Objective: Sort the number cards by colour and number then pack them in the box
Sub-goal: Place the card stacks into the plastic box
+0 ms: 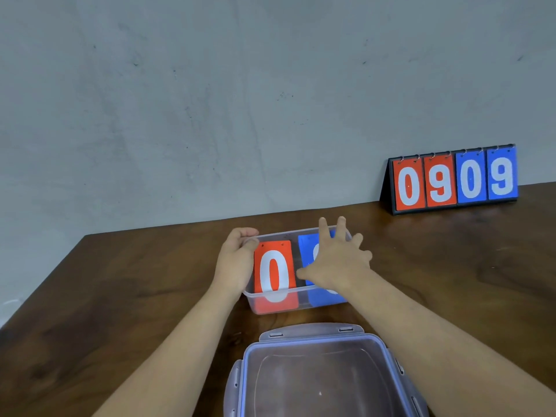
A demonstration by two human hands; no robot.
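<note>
A person stands at a dark wooden tabletop (120, 281) set against a grey wall (210, 100); only the bare forearms and hands show.

A clear plastic box (282, 235) sits in the middle of the tabletop. Inside, side by side, lie a red card (273, 269) showing a white 0 on the left and a blue card (308, 254) on the right. The blue card's number is mostly hidden. Whether each is a single card or the top of a stack cannot be told for sure.

The left hand (237, 260) grasps the box at its far left corner, fingers curled over the rim, steadying it. The right hand (337, 260) is released and holds nothing. Its fingers are spread wide and flat over the blue card, apparently pressing it down into place.

The box's lid (319, 371) lies off the box, just nearer the person, with its clips loose.

At the far right of the tabletop, well apart from the box, a flip scoreboard (454, 179) stands upright. It reads 0 9 in red and 0 9 in blue, with those cards hung on its rings.

The task looks nearly done: the colours are separated and the cards are in the box. What seems left is settling the blue side and closing the lid. Whether the scoreboard's cards must also be packed is unclear.
</note>
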